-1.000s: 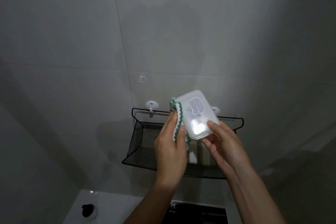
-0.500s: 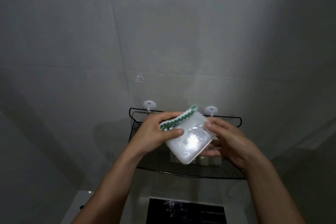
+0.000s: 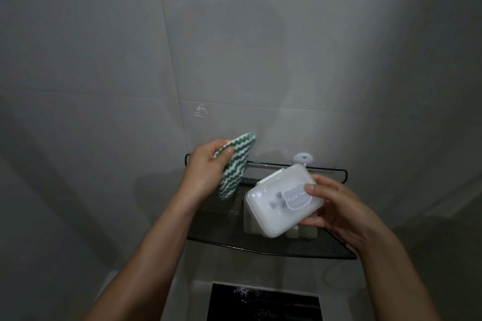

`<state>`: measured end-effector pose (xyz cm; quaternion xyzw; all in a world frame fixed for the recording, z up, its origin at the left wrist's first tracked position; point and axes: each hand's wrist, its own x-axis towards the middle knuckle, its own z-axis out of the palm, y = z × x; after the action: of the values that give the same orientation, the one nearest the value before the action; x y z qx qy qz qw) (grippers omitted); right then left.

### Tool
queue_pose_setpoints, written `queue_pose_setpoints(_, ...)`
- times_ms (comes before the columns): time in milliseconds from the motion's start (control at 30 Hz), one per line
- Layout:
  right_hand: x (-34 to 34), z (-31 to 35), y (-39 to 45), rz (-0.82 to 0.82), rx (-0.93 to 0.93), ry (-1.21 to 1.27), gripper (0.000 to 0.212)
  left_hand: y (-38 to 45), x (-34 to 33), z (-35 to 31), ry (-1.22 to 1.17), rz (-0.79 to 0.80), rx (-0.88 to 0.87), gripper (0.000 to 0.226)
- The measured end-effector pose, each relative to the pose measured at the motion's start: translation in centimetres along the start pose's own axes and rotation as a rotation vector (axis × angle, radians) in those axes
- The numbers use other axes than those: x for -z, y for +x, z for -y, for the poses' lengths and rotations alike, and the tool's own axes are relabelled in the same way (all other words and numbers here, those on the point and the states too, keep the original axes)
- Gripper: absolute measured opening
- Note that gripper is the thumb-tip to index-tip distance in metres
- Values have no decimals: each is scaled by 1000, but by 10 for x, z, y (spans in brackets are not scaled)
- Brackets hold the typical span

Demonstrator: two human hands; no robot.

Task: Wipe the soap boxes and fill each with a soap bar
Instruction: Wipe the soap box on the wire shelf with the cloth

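Hands work above a black mesh shelf (image 3: 224,227) fixed to the grey tiled wall. At 3 o'clock the right hand (image 3: 339,206) grips a closed, translucent soap box (image 3: 279,203), thumb on its lid. At 9 o'clock, apart from the box, the left hand (image 3: 206,172) clutches a green-and-white striped cloth (image 3: 232,167).

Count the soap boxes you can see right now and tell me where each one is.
1 for certain: the translucent soap box, lid closed, held in the right hand above the black mesh shelf. Pale shapes on the shelf behind it may be more, but they are mostly hidden.
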<state>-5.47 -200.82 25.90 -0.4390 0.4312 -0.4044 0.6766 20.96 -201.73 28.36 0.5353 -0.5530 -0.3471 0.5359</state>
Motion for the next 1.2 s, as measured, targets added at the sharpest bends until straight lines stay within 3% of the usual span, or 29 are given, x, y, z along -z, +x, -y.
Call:
queue_pose_setpoints(200, -5, 1, 7, -6, 14, -11, 34, -19, -32, -15, 96, 337, -152, 23)
queue_pose_setpoints(333, 1, 1, 6, -20, 15, -13, 38, -19, -22, -12, 108, 434, -195, 27)
queue_pose_setpoints(500, 8, 0, 5, -85, 21, 68, 46, -21, -11, -4, 63, 448, -261, 31)
queue_pose_setpoints(633, 11, -1, 6, -89, 24, 81, 41, -23, -5, 6, 7, 415, -166, 31)
queue_pose_setpoints(867, -3, -2, 12, -68, 4, 52, 53, -17, -13, -6, 13, 425, -127, 29)
queue_pose_setpoints(1067, 3, 8, 13, -114, 45, 92, 42, -17, -9, 0, -37, 370, -135, 29)
queue_pose_setpoints(1200, 4, 11, 14, -194, 42, 172, 40, -25, -13, 8, -62, 241, -118, 28)
